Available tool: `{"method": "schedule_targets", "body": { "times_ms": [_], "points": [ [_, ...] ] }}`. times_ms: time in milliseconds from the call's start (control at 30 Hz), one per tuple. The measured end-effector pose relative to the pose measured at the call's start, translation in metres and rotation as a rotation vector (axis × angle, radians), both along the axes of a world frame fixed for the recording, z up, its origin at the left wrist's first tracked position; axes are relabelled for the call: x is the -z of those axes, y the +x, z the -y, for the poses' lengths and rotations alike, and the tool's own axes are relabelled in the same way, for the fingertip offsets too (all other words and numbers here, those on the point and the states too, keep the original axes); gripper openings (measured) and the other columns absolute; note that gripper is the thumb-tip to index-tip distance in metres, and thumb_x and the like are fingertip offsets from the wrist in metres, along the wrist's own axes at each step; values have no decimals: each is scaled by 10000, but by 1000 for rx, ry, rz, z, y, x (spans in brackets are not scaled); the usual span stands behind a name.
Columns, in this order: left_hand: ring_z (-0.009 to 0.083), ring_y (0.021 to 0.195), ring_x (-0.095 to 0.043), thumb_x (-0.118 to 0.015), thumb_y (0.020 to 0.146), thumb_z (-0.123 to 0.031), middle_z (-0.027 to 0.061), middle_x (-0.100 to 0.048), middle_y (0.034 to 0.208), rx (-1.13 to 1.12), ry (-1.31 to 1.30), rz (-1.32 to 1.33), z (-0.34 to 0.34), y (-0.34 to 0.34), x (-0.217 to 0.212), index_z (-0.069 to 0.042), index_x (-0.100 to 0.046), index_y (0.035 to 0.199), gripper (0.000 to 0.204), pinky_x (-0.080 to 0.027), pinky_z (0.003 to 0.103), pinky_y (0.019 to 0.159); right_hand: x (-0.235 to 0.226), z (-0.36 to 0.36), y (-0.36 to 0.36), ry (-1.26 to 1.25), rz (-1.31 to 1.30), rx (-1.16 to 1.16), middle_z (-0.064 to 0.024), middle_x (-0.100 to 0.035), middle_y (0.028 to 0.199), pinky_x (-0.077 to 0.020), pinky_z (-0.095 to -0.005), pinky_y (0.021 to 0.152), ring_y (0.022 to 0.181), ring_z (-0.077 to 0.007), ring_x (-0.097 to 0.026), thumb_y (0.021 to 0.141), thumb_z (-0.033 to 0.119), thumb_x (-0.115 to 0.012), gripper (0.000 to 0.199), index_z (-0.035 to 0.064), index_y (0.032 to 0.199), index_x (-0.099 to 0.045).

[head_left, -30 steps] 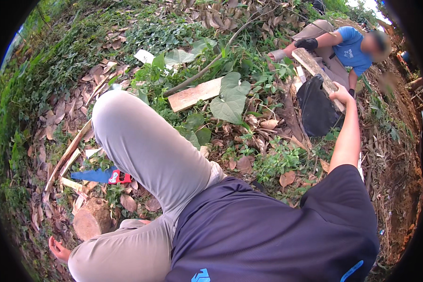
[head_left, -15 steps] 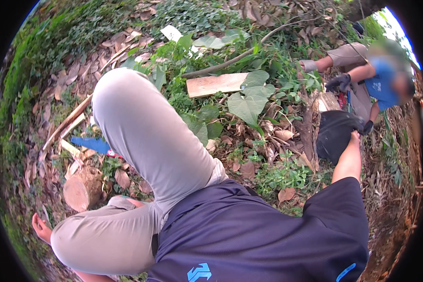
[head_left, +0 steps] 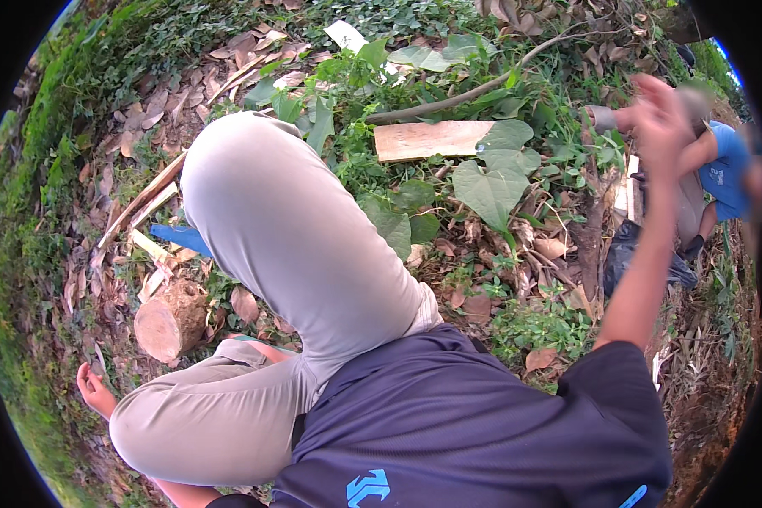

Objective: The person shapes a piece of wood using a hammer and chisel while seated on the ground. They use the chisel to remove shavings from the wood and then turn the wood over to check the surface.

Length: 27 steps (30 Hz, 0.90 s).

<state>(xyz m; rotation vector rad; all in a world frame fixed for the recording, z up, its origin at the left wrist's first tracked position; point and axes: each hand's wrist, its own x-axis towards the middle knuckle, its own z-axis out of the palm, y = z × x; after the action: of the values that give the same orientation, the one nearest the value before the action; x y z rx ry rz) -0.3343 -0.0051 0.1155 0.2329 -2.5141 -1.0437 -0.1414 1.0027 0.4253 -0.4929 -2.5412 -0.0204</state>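
One right hand point(head_left: 662, 114), raised at two o'clock, is blurred with fingers spread, empty; one black bag point(head_left: 624, 254) lies below; one plank point(head_left: 427, 140) at twelve o'clock.

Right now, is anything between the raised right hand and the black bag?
Nothing visible: the right hand hangs blurred in open air above the black bag; only its own forearm crosses the bag.
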Motion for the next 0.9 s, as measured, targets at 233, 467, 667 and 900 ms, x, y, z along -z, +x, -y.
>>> {"method": "schedule_targets", "body": {
  "times_ms": [233, 467, 667, 900],
  "points": [
    [37, 711, -477, -561, 1030, -102, -27, -641, 1049, 23, -32, 91, -41, 14, 12, -65, -644, 1199, 192, -420, 201, 657, 253, 46, -220, -506, 509, -447, -143, -735, 899, -545, -368, 826, 847, -271, -705, 889, 123, -590, 199, 61, 990, -749],
    [47, 769, -550, -583, 1018, -96, -10, -653, 1118, -78, -102, 248, -10, 73, 8, -79, -653, 1131, 133, -449, 205, 632, 364, -29, -414, -410, 93, -94, -135, -747, 960, -557, -409, 851, 916, -306, -721, 839, 133, -552, 251, 144, 932, -785],
    [61, 800, -564, -572, 1018, -88, 3, -643, 1114, -222, -6, 483, 6, 123, 14, -67, -645, 1145, 148, -471, 211, 611, 459, -125, -471, -201, 451, 76, -161, -732, 1040, -552, -464, 903, 976, -392, -700, 843, 228, -601, 233, 116, 937, -783],
    [62, 805, -566, -570, 1018, -88, 4, -642, 1115, -351, 5, 530, -27, 152, 7, -66, -644, 1146, 149, -473, 212, 611, 560, -132, -486, -555, 1016, 423, -233, -434, 1507, -391, -501, 1125, 1392, -374, -440, 832, 333, -681, 608, 140, 1397, -562]
  ]
}}
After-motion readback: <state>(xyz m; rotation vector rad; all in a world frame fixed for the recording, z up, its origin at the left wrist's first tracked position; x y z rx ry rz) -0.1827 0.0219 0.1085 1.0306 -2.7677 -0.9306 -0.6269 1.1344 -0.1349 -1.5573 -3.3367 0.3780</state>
